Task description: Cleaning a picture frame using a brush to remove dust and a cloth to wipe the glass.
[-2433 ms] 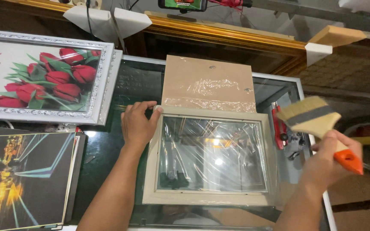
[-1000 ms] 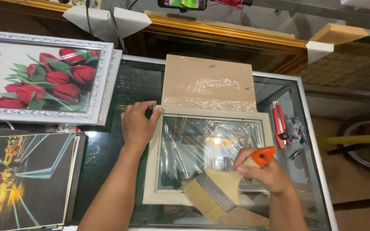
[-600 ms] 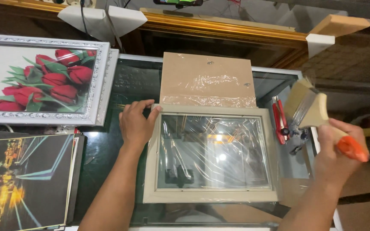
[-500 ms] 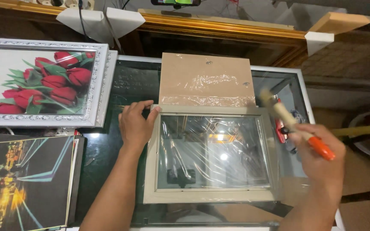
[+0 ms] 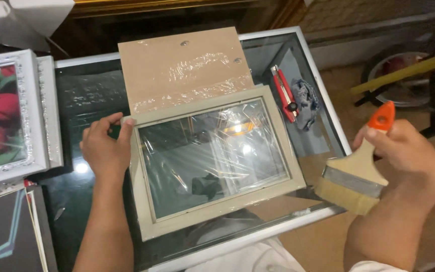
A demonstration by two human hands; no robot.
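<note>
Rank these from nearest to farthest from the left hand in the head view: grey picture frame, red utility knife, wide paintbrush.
1. Grey picture frame: touched by the left hand at its left corner.
2. Red utility knife: beyond the frame's right side.
3. Wide paintbrush: far right, in the right hand.

Warm indoor light, moderately bright; lamp glare on frame glass [image 5: 212, 156]; edges slightly soft, corners dim.

Frame [image 5: 210, 161] fills table [image 5: 323, 136] centre; cutter [image 5: 284, 93], rag [image 5: 304, 103] block right strip; picture [image 5: 6, 116] crowds left; dark gap between free.
</note>
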